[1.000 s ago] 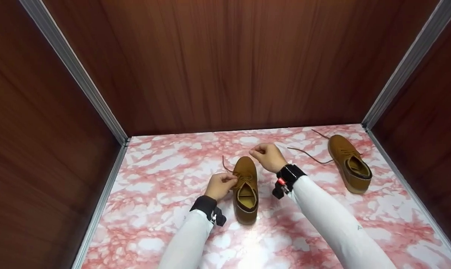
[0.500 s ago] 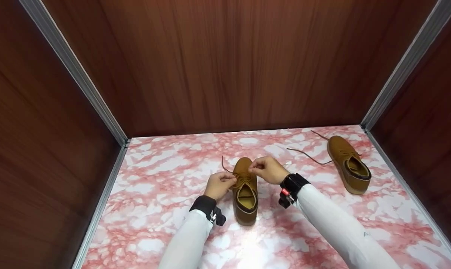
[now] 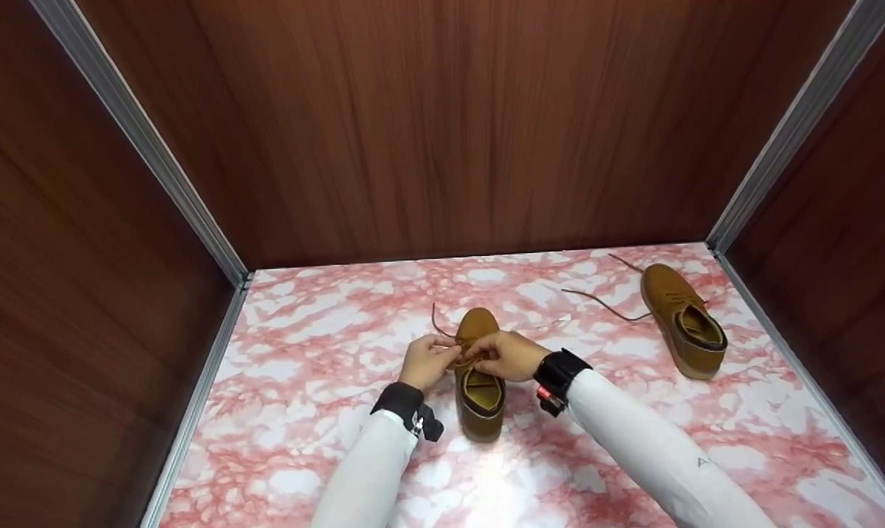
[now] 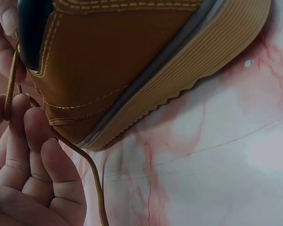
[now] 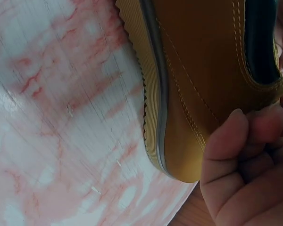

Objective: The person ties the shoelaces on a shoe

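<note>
A brown lace-up shoe [image 3: 480,424] stands on the surface between both hands, its toe pointing away from me. At its lacing, my left hand [image 3: 425,364] pinches the brown shoelace [image 4: 12,80] between thumb and fingertips. My right hand [image 3: 514,356] lies over the shoe's opening from the right, thumb and forefinger meeting at the same lace close to the left fingertips. A loose lace end trails past the left hand's fingers in the left wrist view. In the right wrist view, curled right fingers [image 5: 226,136] hide most of the lacing.
A second brown shoe [image 3: 688,345] stands at the right, one long lace [image 3: 603,302] stretched out to its left. Dark wood-grain panels [image 3: 442,147] with grey metal corner strips enclose the red-and-white marbled surface [image 3: 303,411] at the back and sides.
My right hand has come back from beyond the shoe's toe down to the lacing, beside the left fingertips. My left hand has stayed in place, still pinching the lace.
</note>
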`<action>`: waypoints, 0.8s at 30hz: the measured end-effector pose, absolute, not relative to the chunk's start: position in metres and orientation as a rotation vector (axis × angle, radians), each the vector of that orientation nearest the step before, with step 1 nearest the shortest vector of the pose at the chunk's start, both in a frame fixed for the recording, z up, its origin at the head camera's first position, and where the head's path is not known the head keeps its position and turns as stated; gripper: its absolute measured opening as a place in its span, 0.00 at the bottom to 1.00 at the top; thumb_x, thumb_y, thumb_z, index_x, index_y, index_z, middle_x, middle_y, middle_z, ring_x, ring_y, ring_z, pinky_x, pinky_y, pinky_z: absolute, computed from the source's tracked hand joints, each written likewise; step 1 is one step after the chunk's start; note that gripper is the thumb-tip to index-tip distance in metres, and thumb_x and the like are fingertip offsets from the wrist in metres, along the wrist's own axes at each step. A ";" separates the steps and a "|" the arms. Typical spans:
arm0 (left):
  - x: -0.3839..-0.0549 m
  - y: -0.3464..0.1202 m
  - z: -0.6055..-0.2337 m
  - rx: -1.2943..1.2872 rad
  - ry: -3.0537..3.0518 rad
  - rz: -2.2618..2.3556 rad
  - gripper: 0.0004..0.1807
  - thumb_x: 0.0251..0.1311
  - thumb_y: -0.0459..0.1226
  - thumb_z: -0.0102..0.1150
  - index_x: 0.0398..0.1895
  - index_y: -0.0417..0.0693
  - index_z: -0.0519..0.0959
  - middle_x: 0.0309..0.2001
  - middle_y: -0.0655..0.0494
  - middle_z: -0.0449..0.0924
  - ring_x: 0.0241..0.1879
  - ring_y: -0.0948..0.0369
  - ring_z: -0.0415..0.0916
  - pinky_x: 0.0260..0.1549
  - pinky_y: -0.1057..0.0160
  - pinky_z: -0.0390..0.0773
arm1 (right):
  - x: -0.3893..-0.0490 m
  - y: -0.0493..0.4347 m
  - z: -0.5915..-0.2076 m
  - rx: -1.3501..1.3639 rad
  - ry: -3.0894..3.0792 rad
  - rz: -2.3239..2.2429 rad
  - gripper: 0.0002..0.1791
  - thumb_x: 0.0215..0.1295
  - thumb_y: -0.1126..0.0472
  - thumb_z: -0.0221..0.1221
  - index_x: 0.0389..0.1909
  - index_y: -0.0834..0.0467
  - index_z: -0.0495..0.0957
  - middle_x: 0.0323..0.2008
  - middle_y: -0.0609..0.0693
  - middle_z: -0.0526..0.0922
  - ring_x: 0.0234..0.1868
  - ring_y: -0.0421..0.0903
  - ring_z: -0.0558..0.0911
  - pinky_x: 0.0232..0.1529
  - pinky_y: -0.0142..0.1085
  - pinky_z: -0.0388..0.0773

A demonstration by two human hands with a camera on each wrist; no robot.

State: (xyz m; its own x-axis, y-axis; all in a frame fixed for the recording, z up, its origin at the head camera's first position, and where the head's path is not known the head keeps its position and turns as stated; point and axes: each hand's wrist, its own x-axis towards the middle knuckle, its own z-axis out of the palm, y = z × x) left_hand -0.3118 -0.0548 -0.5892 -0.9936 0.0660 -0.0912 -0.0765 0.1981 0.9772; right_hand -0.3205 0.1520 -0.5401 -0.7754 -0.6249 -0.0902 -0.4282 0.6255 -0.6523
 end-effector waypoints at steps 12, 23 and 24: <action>-0.312 -0.054 -0.591 -0.057 2.290 1.918 0.15 0.66 0.36 0.66 0.51 0.36 0.82 0.36 0.46 0.91 0.30 0.59 0.86 0.31 0.62 0.84 | -0.321 0.151 -0.548 -0.753 2.510 -1.103 0.09 0.63 0.60 0.73 0.37 0.58 0.82 0.23 0.41 0.74 0.26 0.36 0.72 0.29 0.27 0.68; -0.315 -0.069 -0.593 -0.106 2.369 1.913 0.11 0.70 0.36 0.60 0.47 0.36 0.83 0.42 0.35 0.89 0.32 0.55 0.88 0.33 0.63 0.85 | -0.319 0.150 -0.551 -0.635 2.551 -1.225 0.07 0.71 0.58 0.66 0.34 0.57 0.83 0.25 0.42 0.79 0.27 0.36 0.75 0.31 0.27 0.71; -0.315 -0.070 -0.594 -0.111 2.389 1.914 0.11 0.70 0.35 0.61 0.47 0.35 0.83 0.42 0.35 0.89 0.32 0.53 0.88 0.31 0.66 0.83 | -0.319 0.151 -0.551 -0.632 2.546 -1.239 0.08 0.71 0.58 0.65 0.34 0.58 0.83 0.25 0.43 0.79 0.27 0.36 0.74 0.31 0.28 0.71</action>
